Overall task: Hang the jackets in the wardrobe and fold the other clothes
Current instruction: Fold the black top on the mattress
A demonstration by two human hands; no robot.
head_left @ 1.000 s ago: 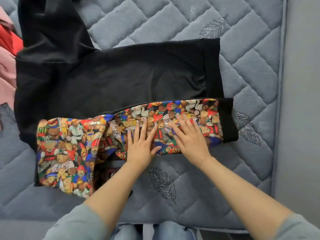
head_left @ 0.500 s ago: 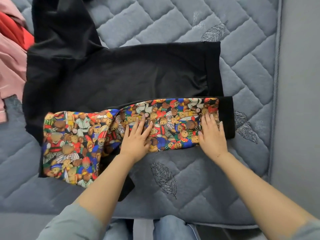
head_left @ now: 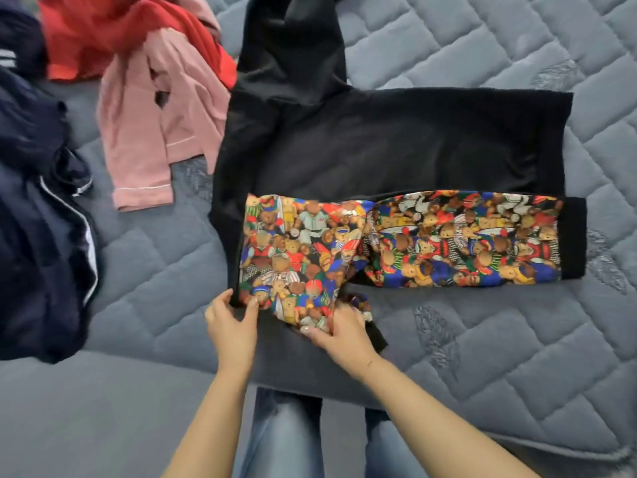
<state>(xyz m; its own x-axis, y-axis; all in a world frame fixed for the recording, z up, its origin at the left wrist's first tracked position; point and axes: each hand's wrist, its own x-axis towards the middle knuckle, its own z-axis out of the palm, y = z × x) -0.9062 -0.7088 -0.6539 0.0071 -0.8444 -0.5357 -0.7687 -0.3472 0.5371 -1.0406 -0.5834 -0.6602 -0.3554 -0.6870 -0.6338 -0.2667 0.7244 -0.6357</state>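
1. Quilted grey-blue mattress (head_left: pixel 482 339) with stitched diamonds and leaf motifs filled the view, and clothes lay spread over it.
2. One black sweatshirt with a teddy-bear print panel (head_left: pixel 396 146) lay flat, its body stretching away from and to the right of the grip; the printed part (head_left: pixel 448 243) was folded over the near edge.
3. The left hand (head_left: pixel 231 322) pinched the near left corner of the garment, thumb and fingers curled on the black edge.
4. The right hand (head_left: pixel 339 331), just beside the left, gripped the printed fabric's near edge, fingers curled under it.
5. Both forearms reached forward from the bottom of the view, bare, converging at the corner.
6. Left of the grip lay three other garments: one pink long-sleeved top (head_left: pixel 155 132), one red garment (head_left: pixel 103 36) beyond it, and one navy garment with white piping (head_left: pixel 38 219) farthest left.
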